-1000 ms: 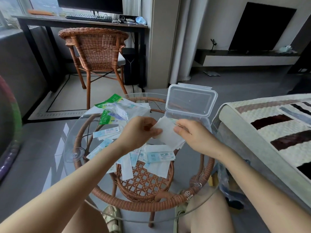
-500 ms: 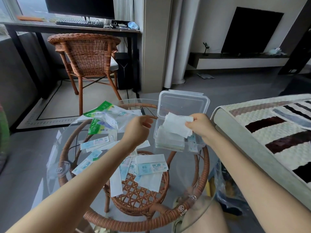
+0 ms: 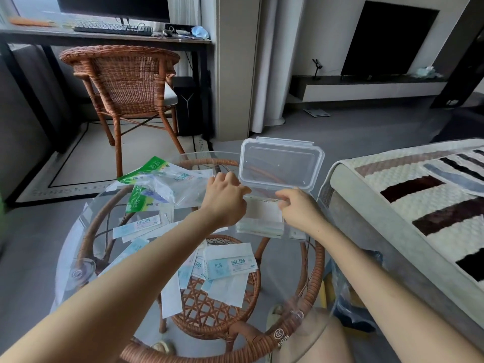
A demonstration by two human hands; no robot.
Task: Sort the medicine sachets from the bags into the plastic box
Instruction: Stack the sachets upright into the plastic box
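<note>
While a flat stack of sachets (image 3: 258, 226) is already seen through the clear front wall of the plastic box (image 3: 297, 233), the sorting is judged to be only partly done. The box is set at the centre of the frame, on the far right part of the round glass bench (image 3: 285, 273), with its lid (image 3: 280, 163) thrown open and standing up behind it. A white top sachet (image 3: 262, 212) is being laid on the stack: the fingers of the right hand (image 3: 298, 210) are drawn together on its right edge, so that it appears to be pinched and not yet let go. The left hand (image 3: 225, 200) is held at the left rear corner of the box with its fingers curled; whether the rim is gripped, merely touched or missed cannot be told. Much is left to be done. Several loose sachets (image 3: 230, 265) with blue printing are spread over the glass at lower centre, and further sachets (image 3: 146, 222) are scattered to the left of the left forearm, all well apart from the box. Towards the upper left of the bench, clear bags (image 3: 159, 179) with green print are heaped; what is inside them cannot be made out with certainty, so more sachets may have to be emptied out. By this reckoning, the placing in hand is close to finished, while the greater share of the pile is yet to be carried across.
</note>
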